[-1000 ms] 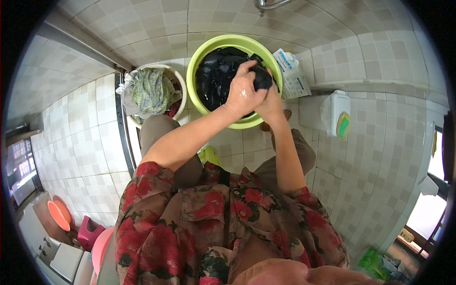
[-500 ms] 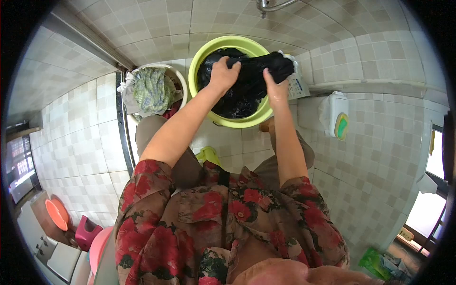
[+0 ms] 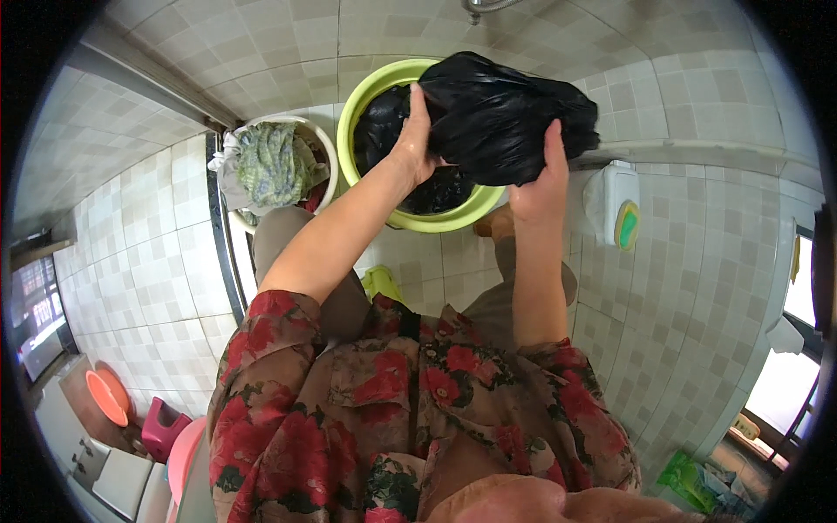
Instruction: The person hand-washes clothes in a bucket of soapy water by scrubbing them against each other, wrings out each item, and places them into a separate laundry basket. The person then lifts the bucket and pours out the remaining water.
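Observation:
A wet-looking black garment (image 3: 501,118) is stretched between my two hands, raised over the right side of a lime-yellow basin (image 3: 346,139). My left hand (image 3: 417,139) grips its left end, thumb up along the cloth. At the lower right, my right hand (image 3: 539,187) is closed on the other end, with the thumb on top and the fingers hidden beneath. More dark wet cloth (image 3: 377,126) lies in the basin, partly covered by the lifted garment. What kind of garment it is cannot be made out.
Left of the basin stands a white tub (image 3: 331,166) of laundry, a green patterned cloth (image 3: 275,166) on top. A white container (image 3: 619,196) with a green-and-yellow pad is at right. A tap (image 3: 475,10) juts from the far wall. An orange basin (image 3: 106,397) sits lower left.
The black garment has come up higher out of the basin and spread wider toward the right. My right hand has moved right and nearer to me; my left thumb now points up along the cloth.

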